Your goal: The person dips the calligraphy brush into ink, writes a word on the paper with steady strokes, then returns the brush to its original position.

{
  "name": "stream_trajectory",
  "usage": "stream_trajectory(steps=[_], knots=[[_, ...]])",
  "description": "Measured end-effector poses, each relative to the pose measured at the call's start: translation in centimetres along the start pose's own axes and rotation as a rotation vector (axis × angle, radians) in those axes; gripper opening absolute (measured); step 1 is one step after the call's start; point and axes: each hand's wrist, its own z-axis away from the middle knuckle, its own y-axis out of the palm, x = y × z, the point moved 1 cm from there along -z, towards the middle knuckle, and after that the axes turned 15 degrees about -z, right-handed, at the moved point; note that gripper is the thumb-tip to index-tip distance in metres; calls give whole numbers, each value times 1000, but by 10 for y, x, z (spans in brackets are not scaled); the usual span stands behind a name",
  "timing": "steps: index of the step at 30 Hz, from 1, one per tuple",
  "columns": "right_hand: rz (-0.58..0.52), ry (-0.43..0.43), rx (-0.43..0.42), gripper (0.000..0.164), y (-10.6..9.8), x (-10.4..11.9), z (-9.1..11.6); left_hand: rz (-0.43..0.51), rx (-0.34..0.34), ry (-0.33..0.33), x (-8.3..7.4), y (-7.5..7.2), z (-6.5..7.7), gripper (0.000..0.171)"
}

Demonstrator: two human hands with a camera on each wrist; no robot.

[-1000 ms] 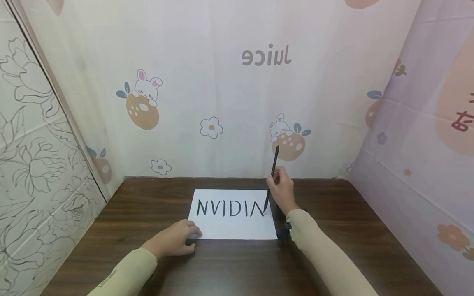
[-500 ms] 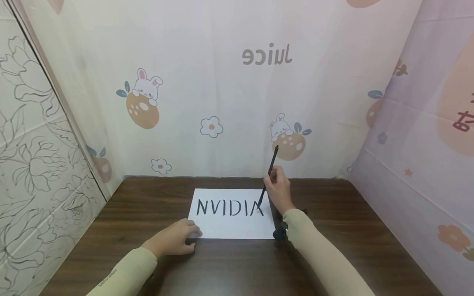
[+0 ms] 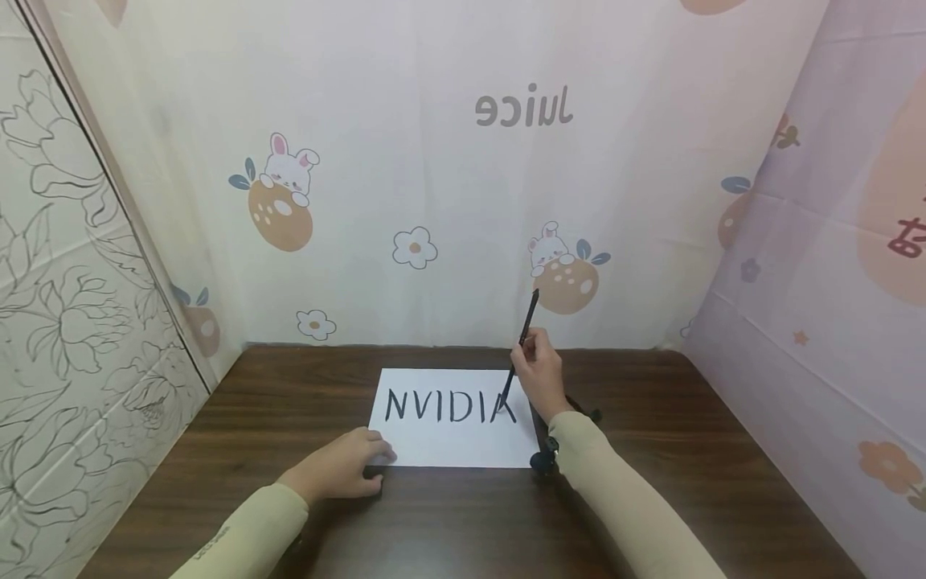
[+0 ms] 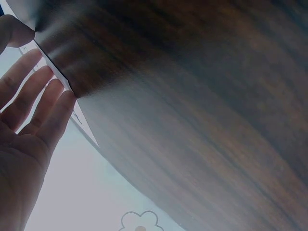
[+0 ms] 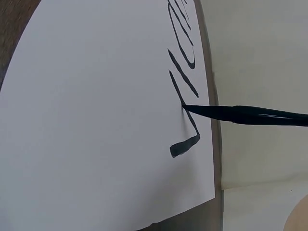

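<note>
A white sheet of paper (image 3: 448, 446) lies on the table with black letters reading NVIDI and a final inverted-V stroke pair (image 5: 185, 145). My right hand (image 3: 541, 371) pinches a slim black brush pen (image 3: 530, 312), tilted with its top leaning right. In the right wrist view, the dark brush tip (image 5: 197, 110) meets the left stroke of that last letter. My left hand (image 3: 346, 466) rests at the paper's lower left corner, its fingertips on the sheet and thumb on the wood. Its fingers look extended and slightly spread in the left wrist view (image 4: 36, 106).
The dark wood table (image 3: 463, 523) extends around the paper. Behind it hangs a pale curtain (image 3: 362, 161) printed with rabbits, fruit and flowers. Another printed cloth (image 3: 817, 281) borders the right, and a floral panel (image 3: 72, 322) the left. A black device (image 3: 544, 460) sits at my right wrist.
My right hand and the brush pen have moved left, from the end of the last letter's right stroke to its left stroke. My left hand stays in place on the paper.
</note>
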Motion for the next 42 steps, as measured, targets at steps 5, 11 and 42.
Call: stream_trajectory(steps=[5,11,42], knots=[[9,-33,16,17,0,-3,1,12,21,-15,0,0,-1,26],[20,-69,34,15,-1,-6,2,23,24,-15,-1,0,-1,26],[9,-123,-36,17,-17,2,-11,10,6,-2,0,0,0,26]])
